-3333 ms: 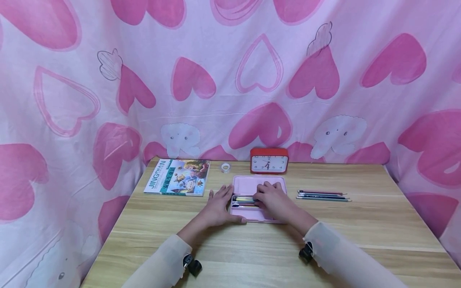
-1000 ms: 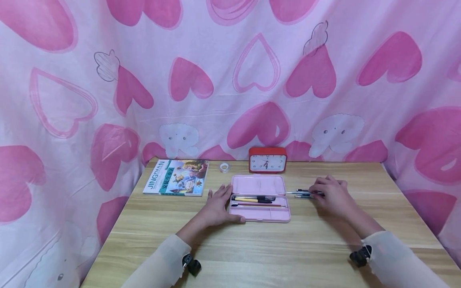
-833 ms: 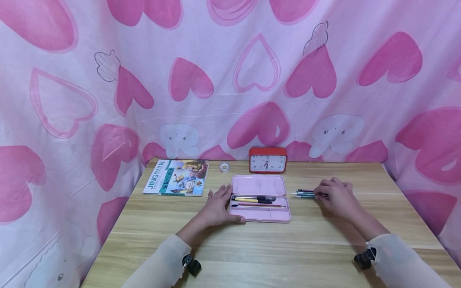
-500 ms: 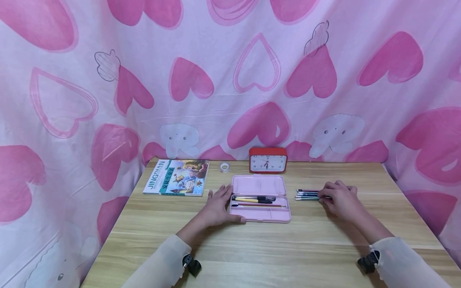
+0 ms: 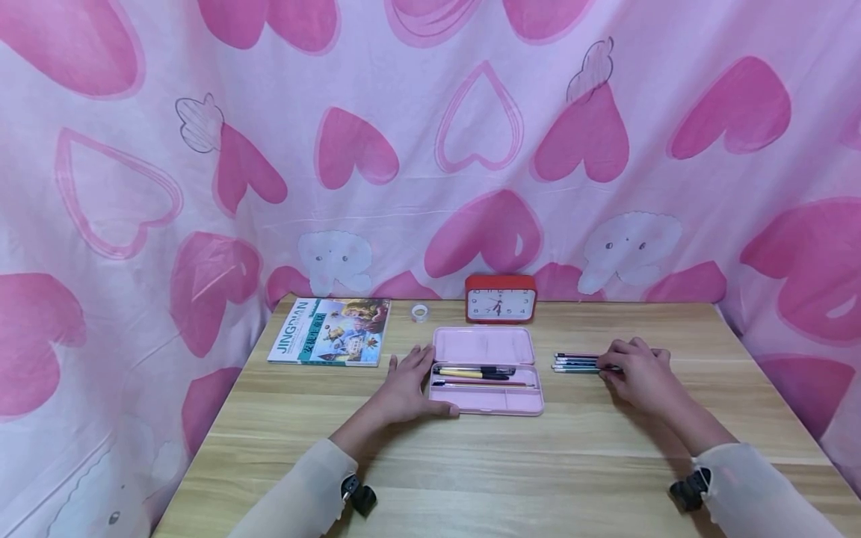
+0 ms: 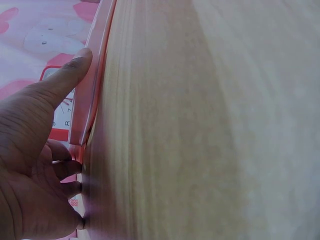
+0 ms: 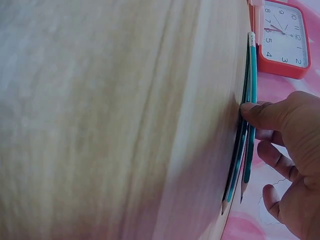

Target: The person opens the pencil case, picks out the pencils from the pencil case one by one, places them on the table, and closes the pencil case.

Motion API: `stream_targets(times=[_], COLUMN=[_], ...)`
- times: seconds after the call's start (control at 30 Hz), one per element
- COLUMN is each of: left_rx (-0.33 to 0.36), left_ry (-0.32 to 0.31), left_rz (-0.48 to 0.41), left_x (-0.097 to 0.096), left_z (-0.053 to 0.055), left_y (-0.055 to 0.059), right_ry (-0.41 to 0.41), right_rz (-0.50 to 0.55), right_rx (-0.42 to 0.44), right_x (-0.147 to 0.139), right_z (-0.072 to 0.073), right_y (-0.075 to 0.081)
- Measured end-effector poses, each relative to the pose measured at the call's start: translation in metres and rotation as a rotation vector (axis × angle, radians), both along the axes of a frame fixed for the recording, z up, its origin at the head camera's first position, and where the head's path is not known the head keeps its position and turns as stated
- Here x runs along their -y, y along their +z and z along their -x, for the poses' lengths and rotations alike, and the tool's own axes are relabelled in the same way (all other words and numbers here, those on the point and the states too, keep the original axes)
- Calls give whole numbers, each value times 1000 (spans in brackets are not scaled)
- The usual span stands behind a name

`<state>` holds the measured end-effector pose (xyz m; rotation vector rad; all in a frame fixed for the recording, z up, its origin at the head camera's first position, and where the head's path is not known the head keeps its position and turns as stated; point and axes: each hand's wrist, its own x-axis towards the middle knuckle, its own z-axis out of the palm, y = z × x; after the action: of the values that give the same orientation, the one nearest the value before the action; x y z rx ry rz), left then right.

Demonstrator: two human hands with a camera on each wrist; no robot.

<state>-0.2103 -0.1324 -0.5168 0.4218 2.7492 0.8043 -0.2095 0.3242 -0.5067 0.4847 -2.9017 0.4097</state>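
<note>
A pink pencil case [image 5: 479, 400] lies open on the table, with pens [image 5: 474, 372] and a thin reddish-brown pencil or brush [image 5: 483, 384] in it. My left hand [image 5: 403, 388] rests against its left end. The thumb touches the front edge and the other fingers spread along the side. To the right of the case, several pencils [image 5: 573, 364] lie side by side. My right hand [image 5: 635, 376] pinches at them near their middle, its fingers covering their right part. In the right wrist view, the thumb presses on green pencils [image 7: 253, 75] with pointed tips.
Behind the case stands a red alarm clock [image 5: 501, 300], with a small roll of tape [image 5: 420, 312] to its left. A book [image 5: 329, 332] lies at the back left of the wooden table [image 5: 471, 478]. A pink heart-patterned curtain [image 5: 417, 90] hangs behind.
My right hand has left the pencil case and moved right to the pencils. A pencil that stuck out leftward now lines up with the others. The left hand stays put.
</note>
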Motion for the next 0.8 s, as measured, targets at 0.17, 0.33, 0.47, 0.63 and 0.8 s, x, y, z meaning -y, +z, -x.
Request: stream_targets(times=[0.17, 0.33, 0.47, 0.63, 0.8], left_rx=[5, -1, 5, 8, 4], left_ry=[1, -2, -1, 1, 3], left_rz=[-1, 0, 1, 5, 6], left_x=[0, 0, 0, -1, -1], left_z=[0, 0, 0, 0, 0], left_y=[0, 0, 0, 0, 0], right_ry=[1, -7, -10, -6, -5], right_rz=[-2, -1, -1, -1, 3], right_rx=[-8, 9, 23, 15, 4], right_x=[0, 1, 2, 2, 2], right_z=[0, 0, 0, -1, 0], right_y=[-1, -1, 0, 0, 0])
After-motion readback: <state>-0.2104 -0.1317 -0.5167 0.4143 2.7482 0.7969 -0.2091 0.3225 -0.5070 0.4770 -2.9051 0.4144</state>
